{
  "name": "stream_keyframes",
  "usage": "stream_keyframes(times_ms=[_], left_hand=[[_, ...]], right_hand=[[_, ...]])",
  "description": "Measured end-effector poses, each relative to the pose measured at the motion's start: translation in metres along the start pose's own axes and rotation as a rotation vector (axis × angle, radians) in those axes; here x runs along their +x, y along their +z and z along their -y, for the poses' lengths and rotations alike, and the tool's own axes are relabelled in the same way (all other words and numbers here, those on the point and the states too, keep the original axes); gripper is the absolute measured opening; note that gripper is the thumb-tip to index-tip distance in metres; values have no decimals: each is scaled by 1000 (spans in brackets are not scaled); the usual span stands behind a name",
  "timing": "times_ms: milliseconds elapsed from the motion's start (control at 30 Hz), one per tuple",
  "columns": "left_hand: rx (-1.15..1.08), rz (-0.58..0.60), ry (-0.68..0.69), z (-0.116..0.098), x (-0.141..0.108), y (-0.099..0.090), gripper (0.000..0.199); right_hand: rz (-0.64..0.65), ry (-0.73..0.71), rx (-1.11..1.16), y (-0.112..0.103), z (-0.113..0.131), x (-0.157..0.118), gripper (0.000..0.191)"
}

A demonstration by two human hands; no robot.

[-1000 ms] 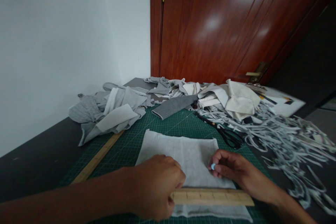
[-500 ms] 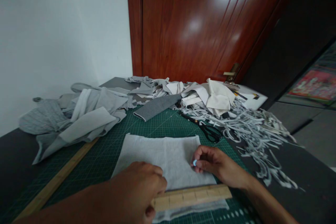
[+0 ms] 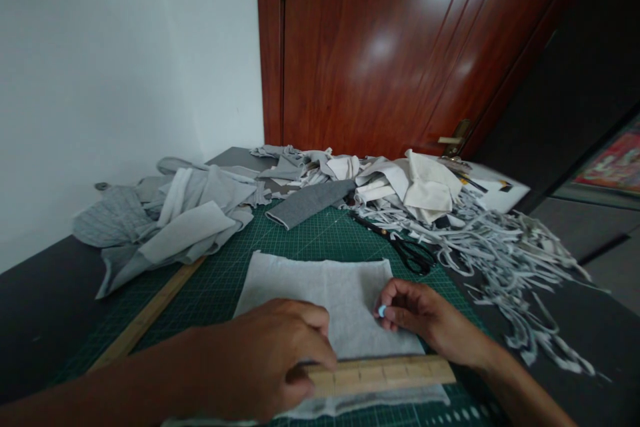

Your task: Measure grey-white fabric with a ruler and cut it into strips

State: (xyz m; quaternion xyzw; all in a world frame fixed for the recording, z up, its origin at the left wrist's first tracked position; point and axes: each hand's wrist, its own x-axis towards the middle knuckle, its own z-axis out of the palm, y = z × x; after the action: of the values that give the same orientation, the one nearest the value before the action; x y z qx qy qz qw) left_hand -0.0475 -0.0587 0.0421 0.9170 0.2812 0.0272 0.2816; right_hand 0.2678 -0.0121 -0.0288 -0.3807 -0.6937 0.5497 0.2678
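Note:
A light grey piece of cloth (image 3: 345, 293) lies flat on the green cutting mat (image 3: 320, 237). Across its near part rests a wooden ruler (image 3: 385, 375). My left hand (image 3: 285, 353) grips the ruler's left end, thumb on the near side and fingers on the far side. Above the cloth's right edge, my right hand (image 3: 417, 313) is closed in a pinch on a small light-blue piece of chalk (image 3: 382, 311). Black-handled scissors (image 3: 400, 247) lie on the mat beyond that hand.
Grey fabric pieces (image 3: 180, 213) are heaped at the left, partly over a long wooden strip (image 3: 150, 313). A dark grey folded cloth (image 3: 310, 203) and cream fabric (image 3: 430, 187) lie at the back. Thin fabric strips (image 3: 505, 267) spread over the right side. A wooden door (image 3: 370, 47) stands behind.
The camera view has turned slightly left, so everything sits further right. My left hand's fingers have spread from a bunched pose into a wider grip at the ruler's end. The right hand keeps its pinch.

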Motion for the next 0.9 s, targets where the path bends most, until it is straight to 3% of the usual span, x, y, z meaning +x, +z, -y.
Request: stream_keyframes(times_ms=[233, 433, 600, 700, 767, 833, 900], left_hand=[[-7, -77, 126, 19, -6, 10, 27], [-76, -93, 253, 45, -7, 20, 15], [-92, -64, 257, 56, -9, 23, 20], [-27, -41, 260, 53, -10, 21, 19], [33, -35, 273, 49, -12, 19, 16], [56, -31, 252, 44, -15, 16, 19], [62, -10, 212, 40, -18, 13, 36]], right_hand=[[-18, 0, -57, 4, 3, -3, 47], [-44, -6, -189, 6, 1, -5, 48], [-269, -156, -373, 38, 18, -16, 39], [-106, -187, -289, 73, 24, -16, 32], [32, -173, -148, 93, 22, -9, 38], [68, -146, -39, 106, 17, 0, 45], [58, -112, 47, 111, 11, 7, 49]])
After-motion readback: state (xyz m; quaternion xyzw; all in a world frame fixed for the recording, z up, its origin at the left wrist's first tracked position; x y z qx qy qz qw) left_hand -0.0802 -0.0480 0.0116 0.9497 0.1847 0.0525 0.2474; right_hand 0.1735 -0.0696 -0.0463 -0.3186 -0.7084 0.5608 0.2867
